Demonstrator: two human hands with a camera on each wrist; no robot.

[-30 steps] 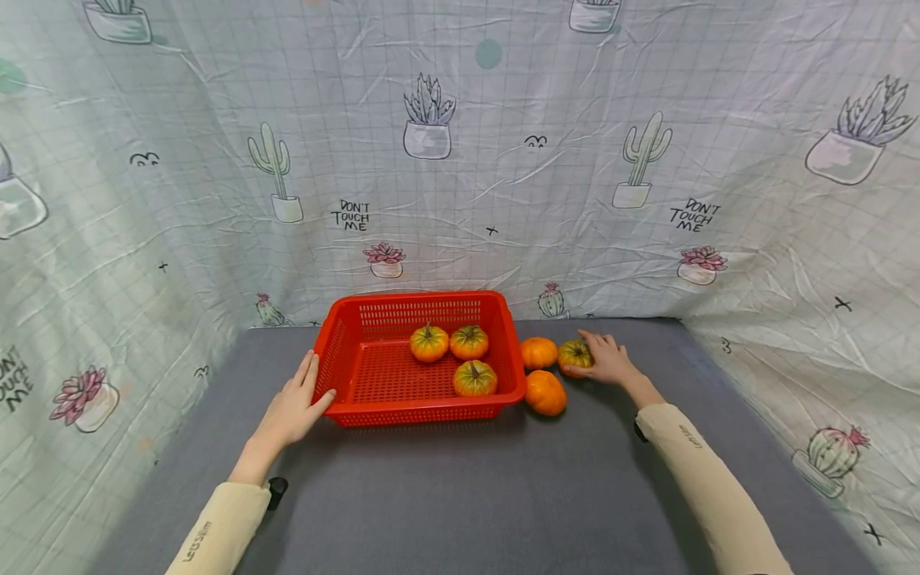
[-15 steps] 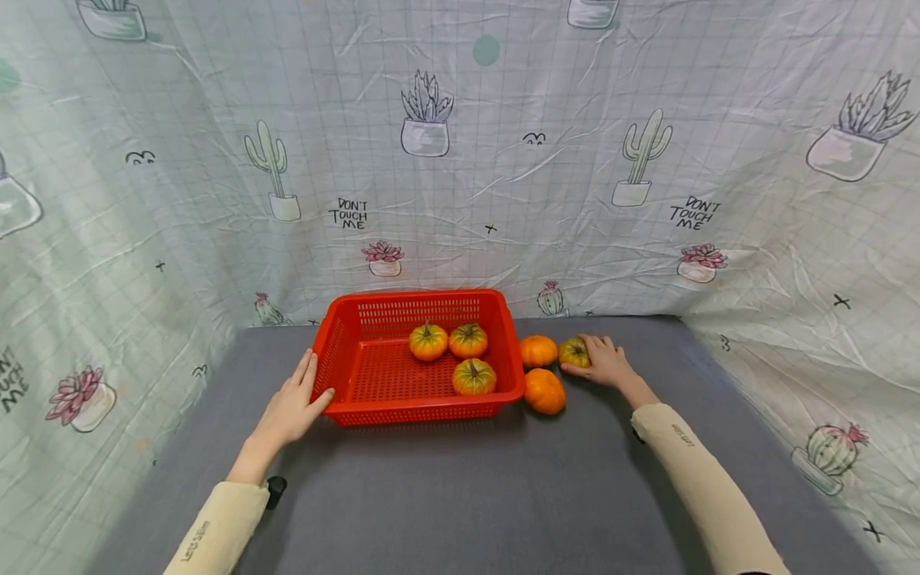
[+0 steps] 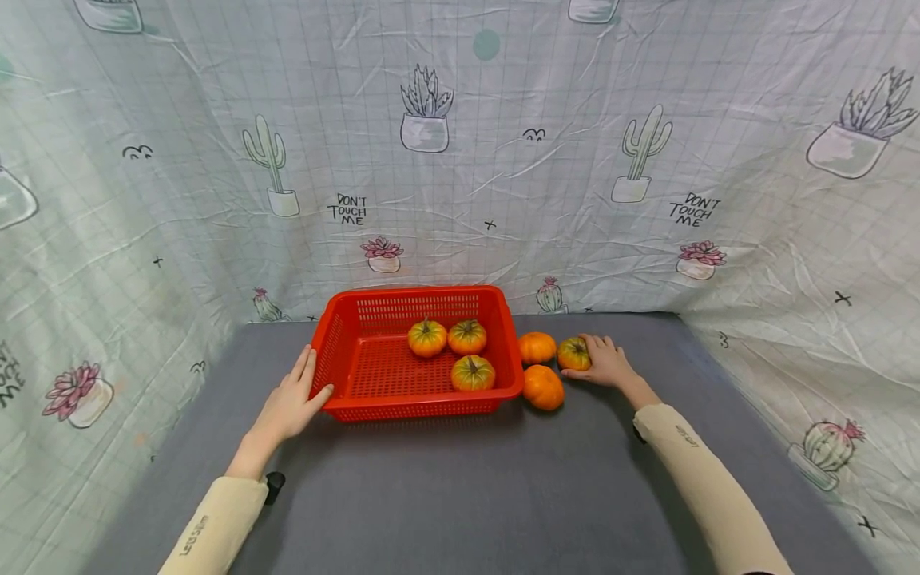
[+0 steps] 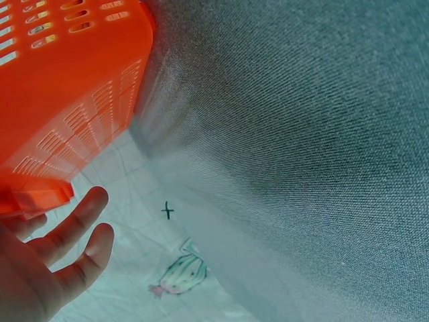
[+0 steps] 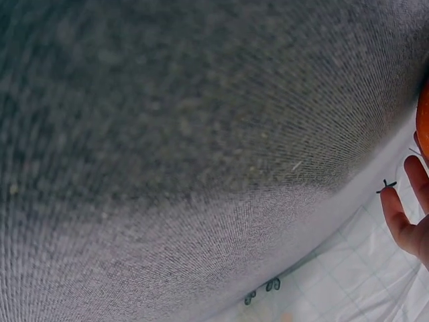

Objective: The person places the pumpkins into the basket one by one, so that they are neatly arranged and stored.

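Near the table's (image 3: 446, 495) far edge, we hold the greenish pumpkin (image 3: 572, 353) just left of our right hand (image 3: 607, 362), thumb and fingers partly round it, our straight-fingered left hand (image 3: 287, 402) touching the red basket (image 3: 417, 408).

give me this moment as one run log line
left hand: at left side of red basket | right hand: gripping greenish pumpkin | inside basket: three pumpkins | outside, ungripped: two orange pumpkins

Fingers (image 5: 397, 218) curve beside a rounded orange object (image 5: 423, 122).
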